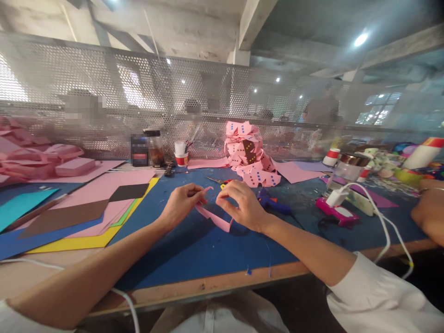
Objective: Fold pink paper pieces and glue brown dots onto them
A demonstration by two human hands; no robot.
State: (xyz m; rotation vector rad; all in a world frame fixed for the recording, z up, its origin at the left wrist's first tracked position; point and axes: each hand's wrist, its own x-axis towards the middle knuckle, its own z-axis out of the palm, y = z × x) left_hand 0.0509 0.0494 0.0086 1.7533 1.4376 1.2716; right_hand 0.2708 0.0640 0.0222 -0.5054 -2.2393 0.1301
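My left hand pinches a narrow pink strip between thumb and fingers, above the blue mat. Close by on its right, my right hand has its thumb and fingers curled together; whatever may be between them is too small to make out. A longer pink strip with a notched edge is just below both hands; whether it joins the held piece is unclear. Behind the hands are yellow-handled scissors, partly hidden by my right hand. A blue glue gun lies to the right of that hand.
A pile of pink pieces with coloured dots rises at the back. Coloured sheets are layered on the left. A jar and cup stand near the mesh panel. On the right are a magenta power strip and another person's arm.
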